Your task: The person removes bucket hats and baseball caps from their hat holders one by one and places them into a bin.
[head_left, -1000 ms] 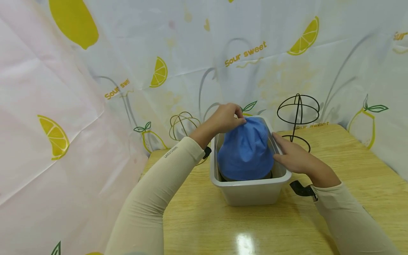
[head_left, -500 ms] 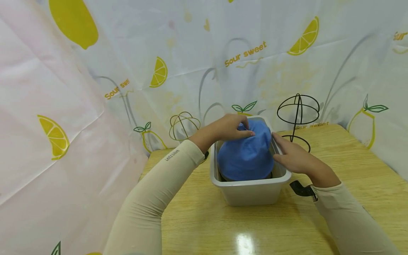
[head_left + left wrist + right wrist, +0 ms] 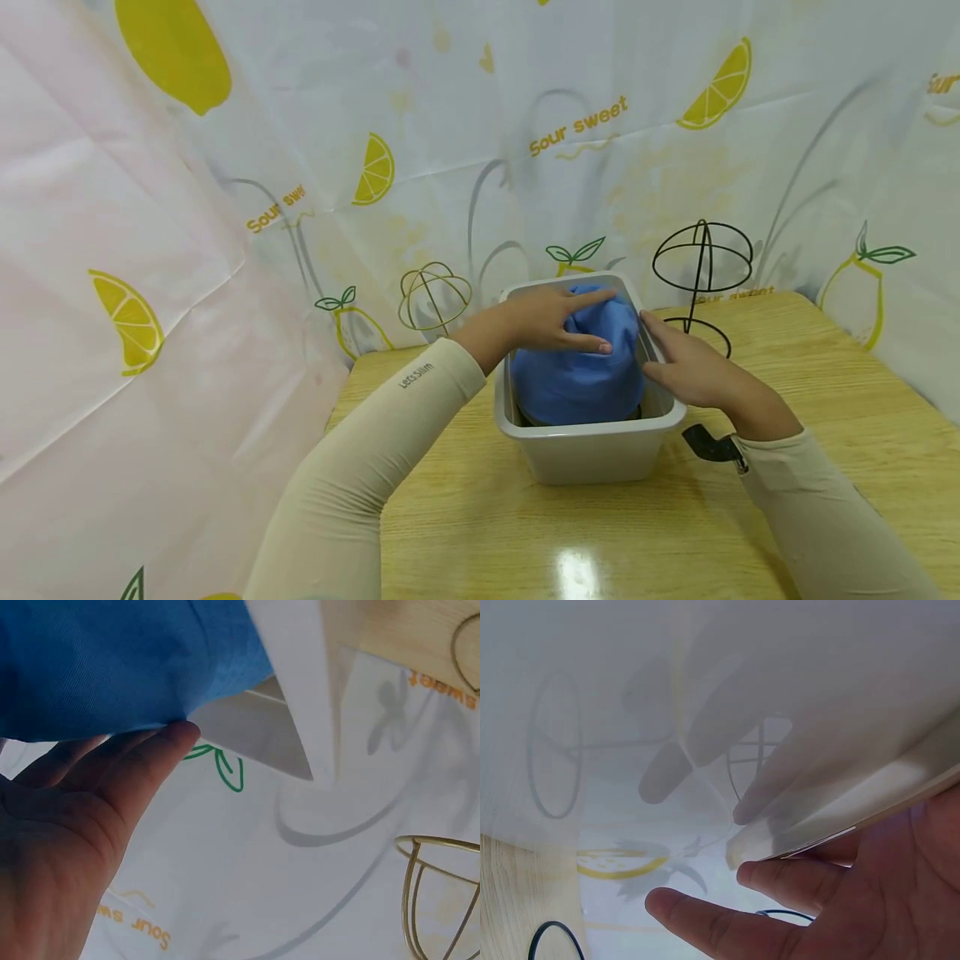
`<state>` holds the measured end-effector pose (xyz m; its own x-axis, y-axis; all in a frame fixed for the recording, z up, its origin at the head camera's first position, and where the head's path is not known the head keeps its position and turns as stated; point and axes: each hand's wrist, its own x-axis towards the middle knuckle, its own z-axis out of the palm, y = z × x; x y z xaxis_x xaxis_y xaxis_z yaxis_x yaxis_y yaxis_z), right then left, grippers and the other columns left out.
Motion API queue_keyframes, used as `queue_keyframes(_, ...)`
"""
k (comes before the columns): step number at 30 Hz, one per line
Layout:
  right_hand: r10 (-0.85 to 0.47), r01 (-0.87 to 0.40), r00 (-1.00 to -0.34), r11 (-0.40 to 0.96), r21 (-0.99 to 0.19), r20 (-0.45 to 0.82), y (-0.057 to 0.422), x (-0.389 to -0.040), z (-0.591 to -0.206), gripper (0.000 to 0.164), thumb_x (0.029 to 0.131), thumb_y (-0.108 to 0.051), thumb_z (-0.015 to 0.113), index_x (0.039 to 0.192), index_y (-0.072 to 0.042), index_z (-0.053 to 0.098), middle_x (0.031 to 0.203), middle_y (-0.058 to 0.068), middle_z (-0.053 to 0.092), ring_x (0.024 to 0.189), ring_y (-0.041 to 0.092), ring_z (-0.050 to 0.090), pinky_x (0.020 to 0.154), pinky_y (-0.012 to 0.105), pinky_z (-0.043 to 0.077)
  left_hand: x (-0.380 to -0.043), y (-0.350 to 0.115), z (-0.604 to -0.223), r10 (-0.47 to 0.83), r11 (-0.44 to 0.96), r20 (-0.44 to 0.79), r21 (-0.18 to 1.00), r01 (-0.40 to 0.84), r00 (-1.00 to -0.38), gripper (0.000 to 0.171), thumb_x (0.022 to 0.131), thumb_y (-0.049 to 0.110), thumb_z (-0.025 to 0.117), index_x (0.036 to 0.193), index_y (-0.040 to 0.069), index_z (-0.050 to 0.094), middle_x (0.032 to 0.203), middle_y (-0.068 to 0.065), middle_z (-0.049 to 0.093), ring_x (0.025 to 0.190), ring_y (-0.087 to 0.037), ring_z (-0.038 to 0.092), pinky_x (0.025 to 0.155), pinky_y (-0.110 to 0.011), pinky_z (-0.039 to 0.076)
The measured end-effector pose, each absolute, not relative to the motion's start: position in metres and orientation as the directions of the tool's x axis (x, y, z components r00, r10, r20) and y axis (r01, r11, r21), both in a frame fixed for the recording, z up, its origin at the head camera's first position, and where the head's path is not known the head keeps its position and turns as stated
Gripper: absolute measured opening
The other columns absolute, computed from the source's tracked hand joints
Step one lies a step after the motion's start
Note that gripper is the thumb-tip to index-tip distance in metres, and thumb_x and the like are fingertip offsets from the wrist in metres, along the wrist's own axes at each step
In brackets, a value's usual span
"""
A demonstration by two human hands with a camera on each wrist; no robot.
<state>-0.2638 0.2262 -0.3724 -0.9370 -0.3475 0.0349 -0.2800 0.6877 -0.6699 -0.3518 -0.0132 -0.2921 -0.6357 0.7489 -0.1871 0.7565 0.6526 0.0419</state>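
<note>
A blue cloth bucket hat (image 3: 570,392) fills most of a white plastic bin (image 3: 596,460), its brim down and its crown dented on top. Over the crown lies my left hand (image 3: 551,321), thumb and index finger spread apart and fairly straight. In the left wrist view, the straight fingers (image 3: 142,761) touch the hat's blue fabric (image 3: 112,667). My right hand (image 3: 690,371) holds the bin's right rim, thumb lapping over it. Outside the glossy bin wall (image 3: 615,772), the right fingers (image 3: 712,922) show extended in the right wrist view.
A gold wire stand (image 3: 435,296) is behind the bin to the left, and a black wire stand (image 3: 701,258) rises close by its right back side. All stand on a wood-grain table (image 3: 465,508). A lemon-print sheet (image 3: 450,100) hangs behind and along the left.
My left hand has let go of the pinched crown top, moved down and slightly right, and spread its fingers. The crown has sunk lower in the bin. My right hand stays put.
</note>
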Motion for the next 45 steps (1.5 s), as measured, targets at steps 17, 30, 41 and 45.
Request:
queue_keyframes(17, -0.345, -0.292, -0.937, 0.693, -0.659, 0.053, 0.227, -0.264, -0.371, 0.081, 0.105, -0.02, 0.051, 0.165, 0.0, 0.0, 0.169, 0.031, 0.011, 0.152, 0.056, 0.019, 0.117, 0.071, 0.024, -0.353, -0.002, -0.312, 0.661, 0.702, -0.329, -0.047, 0.711, -0.675, 0.096, 0.083, 0.089, 0.048, 0.162, 0.055, 0.006, 0.173, -0.014, 0.017, 0.16, -0.029, 0.022, 0.125, -0.051, 0.029)
queue_keyframes(30, -0.345, -0.292, -0.937, 0.693, -0.66, 0.052, 0.228, -0.264, -0.371, 0.081, 0.105, -0.02, 0.051, 0.165, 0.001, 0.001, 0.168, 0.033, 0.013, 0.148, 0.057, 0.028, 0.11, 0.07, 0.037, -0.352, 0.01, -0.313, 0.594, 0.711, -0.441, -0.103, 0.695, -0.673, 0.099, 0.08, 0.092, 0.048, 0.161, 0.057, 0.003, 0.174, -0.009, 0.017, 0.158, -0.029, 0.027, 0.125, -0.051, 0.029)
queue_keyframes(41, -0.343, -0.289, -0.938, 0.68, -0.674, 0.056, 0.226, -0.261, -0.373, 0.08, 0.104, -0.014, 0.05, 0.165, 0.0, 0.001, 0.168, 0.033, 0.014, 0.143, 0.059, 0.035, 0.104, 0.068, 0.045, -0.344, 0.025, -0.328, 0.544, 0.651, -0.491, -0.263, 0.712, -0.68, 0.1, 0.08, 0.091, 0.049, 0.162, 0.055, 0.007, 0.169, -0.001, 0.034, 0.158, -0.026, 0.028, 0.121, -0.05, 0.036)
queue_keyframes(45, -0.345, -0.293, -0.937, 0.676, -0.676, 0.061, 0.226, -0.26, -0.373, 0.08, 0.104, -0.014, 0.05, 0.165, 0.001, 0.001, 0.168, 0.033, 0.013, 0.144, 0.059, 0.034, 0.106, 0.069, 0.043, -0.344, 0.027, -0.33, 0.554, 0.619, -0.487, -0.301, 0.725, -0.675, 0.099, 0.08, 0.091, 0.048, 0.163, 0.054, 0.009, 0.165, 0.001, 0.041, 0.153, -0.023, 0.038, 0.116, -0.047, 0.043)
